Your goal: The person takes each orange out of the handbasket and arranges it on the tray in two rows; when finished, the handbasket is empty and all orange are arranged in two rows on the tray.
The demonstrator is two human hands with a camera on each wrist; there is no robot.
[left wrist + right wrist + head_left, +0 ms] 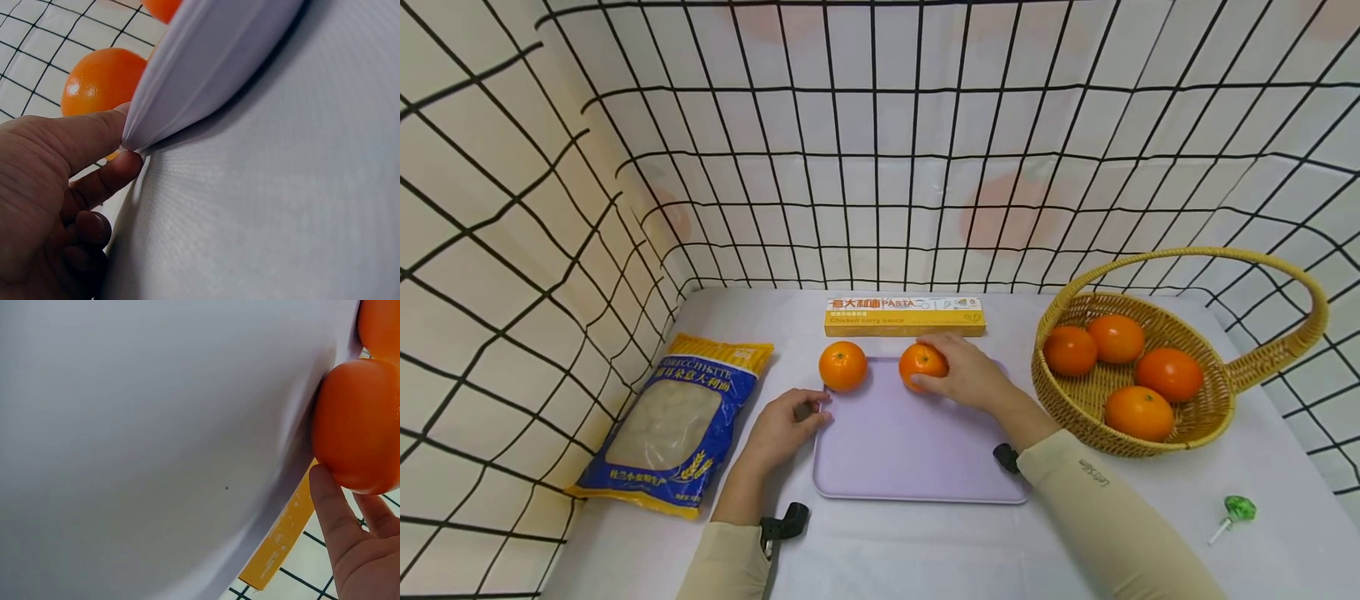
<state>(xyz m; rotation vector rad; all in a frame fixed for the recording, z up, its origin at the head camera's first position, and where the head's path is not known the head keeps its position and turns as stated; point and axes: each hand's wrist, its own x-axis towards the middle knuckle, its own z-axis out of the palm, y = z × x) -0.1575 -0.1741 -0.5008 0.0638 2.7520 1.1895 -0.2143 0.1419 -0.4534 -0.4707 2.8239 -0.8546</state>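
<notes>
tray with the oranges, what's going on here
A person's right hand holds an orange at the far edge of the purple tray, while the left hand pinches the tray's left rim. A second orange sits at the far left corner, unheld. Four more orange fruits lie in the wicker basket on the right.
</notes>
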